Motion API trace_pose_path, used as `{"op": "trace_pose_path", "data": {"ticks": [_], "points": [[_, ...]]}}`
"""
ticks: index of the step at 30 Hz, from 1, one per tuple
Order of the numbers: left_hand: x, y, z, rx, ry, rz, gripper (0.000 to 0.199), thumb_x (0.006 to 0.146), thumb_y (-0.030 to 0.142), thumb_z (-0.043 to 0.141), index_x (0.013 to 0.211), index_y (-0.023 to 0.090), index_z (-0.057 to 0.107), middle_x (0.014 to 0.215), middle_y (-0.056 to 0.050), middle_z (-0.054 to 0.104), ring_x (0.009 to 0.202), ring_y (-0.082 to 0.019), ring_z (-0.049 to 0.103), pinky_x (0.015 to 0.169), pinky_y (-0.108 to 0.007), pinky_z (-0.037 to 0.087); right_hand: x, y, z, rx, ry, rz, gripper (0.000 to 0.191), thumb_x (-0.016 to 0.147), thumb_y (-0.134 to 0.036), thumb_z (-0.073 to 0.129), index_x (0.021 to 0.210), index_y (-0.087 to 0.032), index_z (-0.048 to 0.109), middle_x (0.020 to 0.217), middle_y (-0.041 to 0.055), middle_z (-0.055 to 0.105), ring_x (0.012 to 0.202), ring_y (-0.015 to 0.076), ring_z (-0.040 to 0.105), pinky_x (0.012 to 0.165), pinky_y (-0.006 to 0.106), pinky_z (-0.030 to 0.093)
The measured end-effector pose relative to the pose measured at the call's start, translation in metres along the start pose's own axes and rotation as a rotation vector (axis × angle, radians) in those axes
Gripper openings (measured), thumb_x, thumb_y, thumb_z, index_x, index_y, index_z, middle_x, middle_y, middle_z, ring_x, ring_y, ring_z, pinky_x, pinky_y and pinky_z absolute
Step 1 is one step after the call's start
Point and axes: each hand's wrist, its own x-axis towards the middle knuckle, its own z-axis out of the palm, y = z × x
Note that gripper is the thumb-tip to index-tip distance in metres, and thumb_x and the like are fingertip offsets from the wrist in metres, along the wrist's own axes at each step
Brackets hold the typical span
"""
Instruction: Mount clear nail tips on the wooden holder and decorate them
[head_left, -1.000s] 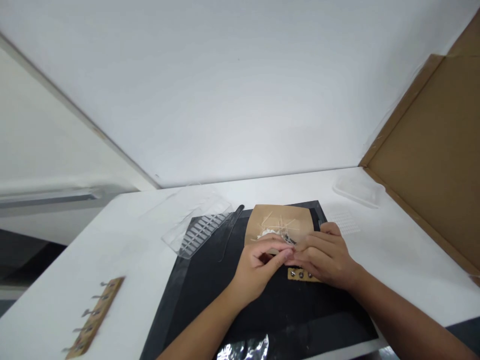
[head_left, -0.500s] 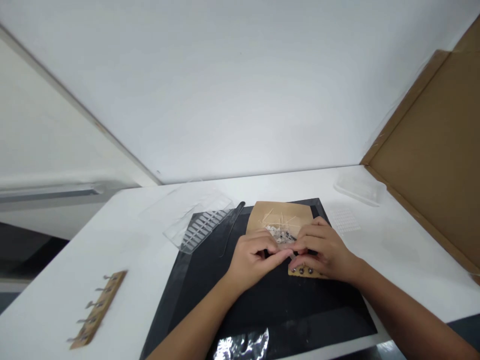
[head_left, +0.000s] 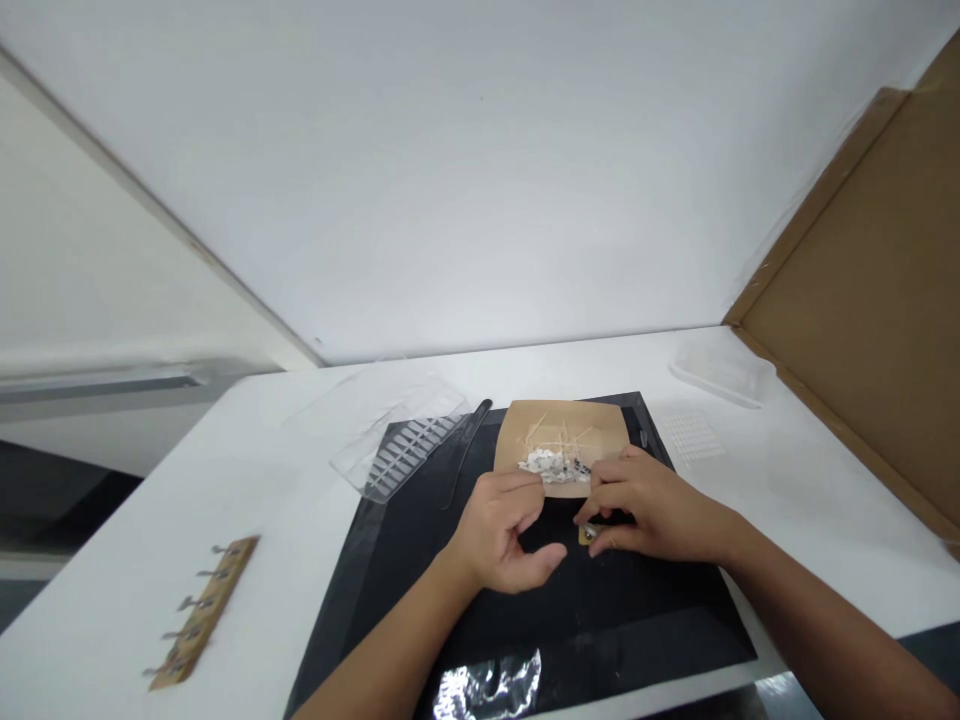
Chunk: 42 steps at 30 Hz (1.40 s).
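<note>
My left hand [head_left: 504,533] hovers over the black mat with its thumb apart from its curled fingers, and nothing shows between them. On the right, my right hand [head_left: 651,505] has its thumb and fingers around a small wooden strip [head_left: 583,537] with metal knobs; most of the strip is hidden beneath the hand. Just beyond both hands lies a brown paper sheet [head_left: 564,413], bearing a pile of small white and clear pieces [head_left: 553,466] and several thin pale sticks [head_left: 566,434].
The black mat [head_left: 600,620] covers the table's middle. At left stands a wooden strip with upright metal clips [head_left: 206,612]. Clear plastic sheets with nail-shaped pieces [head_left: 409,458] and a dark slim tool [head_left: 466,452] lie farther back. A clear tray [head_left: 720,375] and white sticker sheet [head_left: 691,438] are right.
My hands have come apart from where their fingertips met. The left thumb has dropped and opened away; the right hand has closed lower over the small wooden strip.
</note>
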Motion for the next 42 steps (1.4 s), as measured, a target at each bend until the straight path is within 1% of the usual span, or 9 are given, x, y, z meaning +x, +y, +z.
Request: {"op": "trace_pose_path", "data": {"ticks": [5, 9, 12, 16, 22, 26, 28, 32, 42], "points": [[-0.0001, -0.0038, -0.0033, -0.005, -0.015, 0.046, 0.052, 0.101, 0.060, 0.044, 0.065, 0.026, 0.026, 0.056, 0.004, 0.032, 0.051, -0.016, 0.032, 0.052, -0.034, 0.020, -0.0018, 0.0004, 0.0030, -0.003, 0.000, 0.011, 0.020, 0.085, -0.034, 0.090, 0.101, -0.027, 0.080, 0.087, -0.0038, 0.072, 0.082, 0.0147, 0.067, 0.087, 0.034, 0.039], [0.0006, -0.0031, 0.0008, 0.025, -0.045, 0.081, 0.051, 0.101, 0.058, 0.046, 0.065, 0.026, 0.030, 0.055, 0.004, 0.035, 0.051, -0.015, 0.034, 0.052, -0.034, 0.023, -0.0026, 0.0008, 0.0047, -0.030, 0.007, 0.004, 0.023, 0.083, -0.037, 0.092, 0.101, -0.028, 0.080, 0.087, -0.0046, 0.072, 0.084, 0.0149, 0.066, 0.087, 0.035, 0.038], [0.0019, -0.0008, 0.0028, 0.037, -0.058, 0.093, 0.049, 0.099, 0.051, 0.052, 0.062, 0.025, 0.033, 0.053, 0.005, 0.036, 0.050, -0.014, 0.036, 0.052, -0.033, 0.024, -0.0024, 0.0003, 0.0055, -0.064, 0.021, 0.012, 0.024, 0.082, -0.037, 0.092, 0.100, -0.028, 0.081, 0.086, -0.0045, 0.070, 0.084, 0.0153, 0.065, 0.086, 0.034, 0.038], [0.0037, 0.0037, 0.0028, 0.103, -0.092, 0.074, 0.044, 0.095, 0.032, 0.062, 0.060, 0.023, 0.037, 0.054, 0.004, 0.041, 0.050, -0.012, 0.038, 0.050, -0.031, 0.026, -0.0027, -0.0005, 0.0062, -0.085, 0.034, 0.026, 0.023, 0.082, -0.036, 0.092, 0.099, -0.028, 0.080, 0.086, -0.0039, 0.069, 0.085, 0.0157, 0.064, 0.084, 0.034, 0.037], [0.0036, 0.0026, 0.0028, 0.110, -0.191, 0.035, 0.031, 0.092, 0.012, 0.058, 0.064, 0.022, 0.048, 0.056, 0.005, 0.048, 0.049, -0.010, 0.042, 0.051, -0.028, 0.033, -0.0028, -0.0013, 0.0077, -0.059, 0.019, 0.050, 0.023, 0.082, -0.033, 0.093, 0.098, -0.026, 0.078, 0.083, -0.0042, 0.068, 0.084, 0.0162, 0.064, 0.085, 0.034, 0.038], [0.0045, 0.0014, 0.0021, 0.081, -0.208, 0.025, 0.006, 0.092, 0.015, 0.065, 0.088, 0.020, 0.068, 0.058, 0.007, 0.055, 0.050, -0.010, 0.051, 0.053, -0.025, 0.040, -0.0024, -0.0017, 0.0094, -0.062, -0.003, 0.068, 0.024, 0.080, -0.032, 0.095, 0.090, -0.023, 0.075, 0.081, -0.0035, 0.068, 0.083, 0.0175, 0.064, 0.084, 0.034, 0.038], [0.0050, 0.0024, 0.0023, 0.107, -0.231, 0.052, 0.006, 0.094, 0.018, 0.066, 0.096, 0.020, 0.071, 0.062, 0.005, 0.061, 0.052, -0.010, 0.055, 0.054, -0.025, 0.042, -0.0025, -0.0019, 0.0097, -0.074, -0.002, 0.081, 0.025, 0.079, -0.032, 0.095, 0.085, -0.021, 0.073, 0.081, -0.0030, 0.068, 0.082, 0.0177, 0.064, 0.083, 0.034, 0.038], [0.0039, 0.0032, 0.0032, 0.149, -0.227, 0.079, 0.010, 0.097, 0.023, 0.067, 0.089, 0.020, 0.073, 0.071, 0.001, 0.068, 0.057, -0.011, 0.059, 0.055, -0.026, 0.043, -0.0034, -0.0028, 0.0082, -0.041, 0.005, 0.100, 0.023, 0.080, -0.030, 0.094, 0.091, -0.024, 0.075, 0.083, -0.0041, 0.068, 0.083, 0.0170, 0.064, 0.084, 0.034, 0.038], [0.0030, 0.0004, 0.0019, 0.118, -0.173, 0.101, 0.009, 0.095, 0.023, 0.071, 0.086, 0.018, 0.071, 0.070, 0.002, 0.065, 0.056, -0.009, 0.056, 0.054, -0.025, 0.043, -0.0007, -0.0046, 0.0048, 0.009, -0.030, 0.150, 0.020, 0.082, -0.030, 0.092, 0.095, -0.024, 0.077, 0.084, -0.0037, 0.068, 0.083, 0.0160, 0.064, 0.086, 0.033, 0.037]]}}
